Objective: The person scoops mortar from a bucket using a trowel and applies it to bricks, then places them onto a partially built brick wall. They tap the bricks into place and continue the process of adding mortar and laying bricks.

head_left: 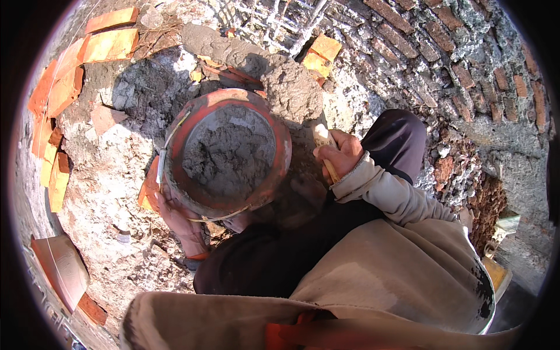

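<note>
Between the person's two hands, just in front of the dark-trousered legs (251, 262), stands a round, red-rimmed bucket (284, 146) holding wet grey mortar (230, 151). Left hand (178, 221): against the bucket's near-left outer wall; the fingers are partly hidden, so whether they are clamped on it cannot be told. Right hand (342, 153): closed around a wooden handle (322, 137) just right of the bucket; the tool's working end cannot be made out.

Handling: expect a heavy load, since the mortar fills much of the visible interior. The mortar should behave as a thick, soft paste; the wall probably flexes somewhat under load. Smeared surfaces may be slippery. Breakage appears unlikely; tipping is the greater risk.

Holding points: for lifting, use the grip (161, 165) on the wire bail, which lies along the left side. For tilting or steadying, hold opposite sides of the rim, or support the lower wall. Grasp the wooden handle around its shaft; it should be stiff and light.
</note>
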{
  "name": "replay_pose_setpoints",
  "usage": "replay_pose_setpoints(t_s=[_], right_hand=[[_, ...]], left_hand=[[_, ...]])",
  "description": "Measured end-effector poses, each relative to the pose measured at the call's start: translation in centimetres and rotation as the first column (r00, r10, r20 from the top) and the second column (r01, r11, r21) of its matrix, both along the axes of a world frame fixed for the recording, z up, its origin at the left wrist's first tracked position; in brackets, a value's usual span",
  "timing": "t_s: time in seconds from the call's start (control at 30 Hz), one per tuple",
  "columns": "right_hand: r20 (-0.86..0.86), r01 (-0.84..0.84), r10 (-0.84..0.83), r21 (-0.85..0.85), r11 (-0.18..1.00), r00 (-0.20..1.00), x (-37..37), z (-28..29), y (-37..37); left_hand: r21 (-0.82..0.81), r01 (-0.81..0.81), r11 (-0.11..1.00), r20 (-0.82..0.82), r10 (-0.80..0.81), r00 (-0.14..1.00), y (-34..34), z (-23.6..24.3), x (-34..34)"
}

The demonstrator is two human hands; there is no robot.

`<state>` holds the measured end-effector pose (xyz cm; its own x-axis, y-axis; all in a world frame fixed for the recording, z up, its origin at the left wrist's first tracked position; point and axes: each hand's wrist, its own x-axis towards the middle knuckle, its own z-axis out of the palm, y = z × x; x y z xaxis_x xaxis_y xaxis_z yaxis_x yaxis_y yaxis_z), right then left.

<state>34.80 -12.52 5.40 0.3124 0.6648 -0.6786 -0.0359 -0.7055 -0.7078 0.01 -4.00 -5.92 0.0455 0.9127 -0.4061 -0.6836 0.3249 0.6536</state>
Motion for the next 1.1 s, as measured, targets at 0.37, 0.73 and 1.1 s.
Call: replay_pose_setpoints(t_s=[0.37, 0.73, 1.1], right_hand=[[-0.903, 0.692, -0.27, 0.041, 0.721, 0.335, 1.8, -11.0, 7.1], [-0.985, 0.679, -0.12, -0.003, 0.735, 0.126, 0.4, -7.1, 2.3], [0.794, -0.755, 0.608, -0.409, 0.513, -0.016, 14.0, 7.8, 2.2]], left_hand=[[-0.003, 0.013, 1.0, 0.018, -0.013, 1.0, 0.2, -0.4, -0.2], [-0.008, 0.0, 1.0, -0.018, 0.0, 1.0, 0.1, -0.1, 0.3], [-0.011, -0.044, 0.999, 0.042, 0.044, 0.998, 0.0, -0.4, -0.4]])
